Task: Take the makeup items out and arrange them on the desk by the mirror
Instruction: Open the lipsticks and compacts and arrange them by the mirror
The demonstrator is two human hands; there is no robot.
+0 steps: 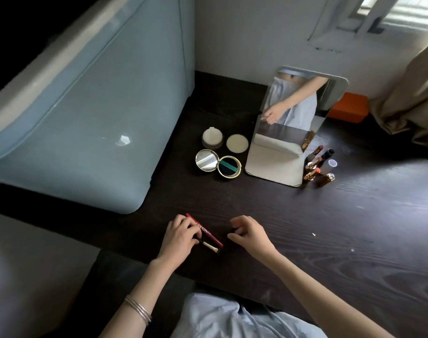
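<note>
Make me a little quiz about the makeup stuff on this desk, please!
1. True or false: the round compact lies open.
2. Which hand touches the red tube: A left, B right?
3. On which side of the mirror, as the camera sees it, do the lipsticks stand?

Key: 1 true. 2 A, the left hand; the right hand holds nothing that I can see. 3 The right.
</note>
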